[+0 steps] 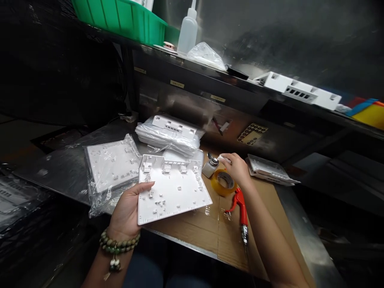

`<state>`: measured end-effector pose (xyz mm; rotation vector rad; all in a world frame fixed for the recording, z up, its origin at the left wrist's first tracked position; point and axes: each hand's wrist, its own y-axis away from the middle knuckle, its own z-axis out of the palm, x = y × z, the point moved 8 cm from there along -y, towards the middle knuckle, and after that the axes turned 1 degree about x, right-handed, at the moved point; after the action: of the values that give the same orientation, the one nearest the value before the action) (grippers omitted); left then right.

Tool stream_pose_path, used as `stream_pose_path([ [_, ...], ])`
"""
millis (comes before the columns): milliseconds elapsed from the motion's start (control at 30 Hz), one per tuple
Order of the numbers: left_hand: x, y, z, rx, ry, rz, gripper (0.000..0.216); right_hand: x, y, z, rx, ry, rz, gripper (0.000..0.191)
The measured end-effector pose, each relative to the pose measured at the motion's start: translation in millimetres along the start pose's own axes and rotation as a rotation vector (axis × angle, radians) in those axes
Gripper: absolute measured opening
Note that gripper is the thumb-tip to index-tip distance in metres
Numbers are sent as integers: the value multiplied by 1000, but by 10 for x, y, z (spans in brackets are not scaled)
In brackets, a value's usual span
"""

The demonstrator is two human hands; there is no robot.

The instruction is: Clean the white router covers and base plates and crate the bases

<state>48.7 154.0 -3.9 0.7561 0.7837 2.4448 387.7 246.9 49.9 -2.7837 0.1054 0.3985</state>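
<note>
My left hand [126, 211] grips a white plastic housing panel [172, 196] by its left edge, thumb on top. The panel's inner side faces up, with small clips and posts, and it is tilted above the bench. Over at the right, my right hand [238, 171] is closed on a small white wad [223, 159], perhaps cloth or tissue; its kind is not clear. Beside that wad stands a pump dispenser bottle [209, 168] with its metal lid flipped up. A roll of yellow tape [215, 185] and a red air blow gun [241, 210] lie below this hand.
Bagged white panels [112, 164] lie at left, and more are stacked [168, 138] behind. Another pile [270, 170] is at right. Cardboard [192, 228] covers the bench. A shelf above carries a green bin [120, 20], a squeeze bottle [188, 32] and a white housing [303, 90].
</note>
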Motion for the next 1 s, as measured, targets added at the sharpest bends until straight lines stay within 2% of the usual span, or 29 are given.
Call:
stream_pose_path([
  [133,-23,37,24,-51,45,-24,72,-169,-39,26,-38,41,-33,26],
  [400,-10,77,0,-171,41,-56,71,-215,13,70,-42,123,-13,29],
  [500,-40,81,6,-179,43,-68,70,-250,-22,67,-38,137,-13,28],
  [567,-59,90,8,-158,57,-71,67,-269,-45,22,-27,124,-13,25],
  [667,-74,116,22,-132,68,-54,63,-367,41,-174,47,75,10,27],
  [767,-70,137,51,-124,58,11,63,-793,435,-434,141,-130,-74,27],
  [833,-66,143,86,-130,49,75,65,-1338,880,-552,131,-496,-322,15],
  [867,-72,145,109,-137,48,100,67,-1610,1116,-532,54,-601,-414,11],
  [933,-99,152,164,-167,54,130,67,-2041,1536,-470,-13,-689,-530,20],
  [1000,-127,166,203,-197,54,148,67,-2278,1808,-388,3,-691,-579,23],
])
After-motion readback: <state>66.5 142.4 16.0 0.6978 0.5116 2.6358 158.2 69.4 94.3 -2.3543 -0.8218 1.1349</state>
